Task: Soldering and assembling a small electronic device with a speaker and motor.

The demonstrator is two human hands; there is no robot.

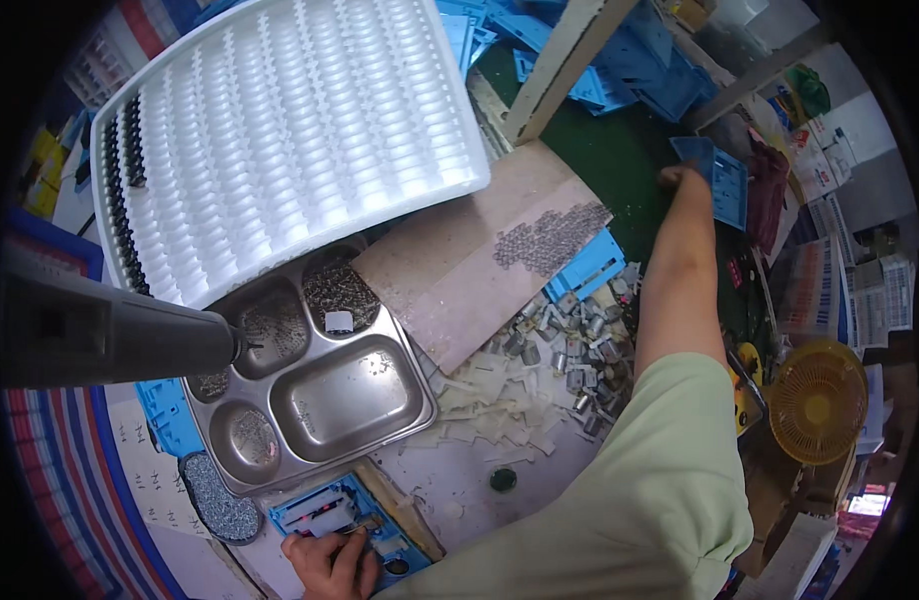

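Observation:
Close in at the bottom, my left hand [332, 566] rests on a blue plastic housing [405, 545] fitted with small parts and wires. Its fingers are bent together over the housing; what they pinch is too small to make out. My right arm stretches far out to the right. There my right hand [683, 176] grips the edge of a blue plastic panel [728, 185], its fingers partly hidden. From the left a grey electric screwdriver [130, 335] juts in, its tip above a steel compartment tray [425, 405] holding small screws.
A large white moulded tray [310, 130] with black parts along its left side stands behind. A board [430, 270] carries many small metal pieces. Metal motors [585, 370] and pale plastic parts [500, 405] lie loose. Blue panels [630, 70] are heaped far back; a yellow basket [818, 402] stands right.

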